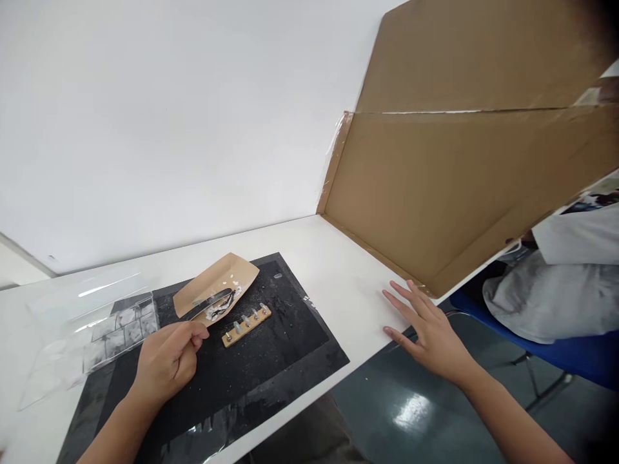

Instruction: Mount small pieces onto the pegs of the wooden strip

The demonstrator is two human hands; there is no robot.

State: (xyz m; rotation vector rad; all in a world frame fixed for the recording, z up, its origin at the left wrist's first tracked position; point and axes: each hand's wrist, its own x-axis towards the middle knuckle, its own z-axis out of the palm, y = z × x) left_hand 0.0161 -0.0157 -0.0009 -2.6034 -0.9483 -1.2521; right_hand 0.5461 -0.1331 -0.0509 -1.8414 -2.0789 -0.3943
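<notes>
My left hand (171,361) is closed beside a tan paper tray (200,283), its pinched fingers at the tray's near edge. A dark, flat-bladed tool (210,301) lies across the tray above those fingers; whether they grip the tool or the tray cannot be made out. White flakes and black smears mark the inside of the tray. Right of it, a small wooden strip (246,327) carries several upright pegs with pale, clear tips. My right hand (428,328) has its fingers spread over the table's edge, near the cardboard, and holds nothing.
A black mat (300,335) lies under the tray and strip on the white table (338,270). At the left stands a clear compartment box (120,332) with its lid raised. Cardboard panels (425,187) rise at the right. Beyond them, a person in grey (527,299) sits on a blue chair (575,354).
</notes>
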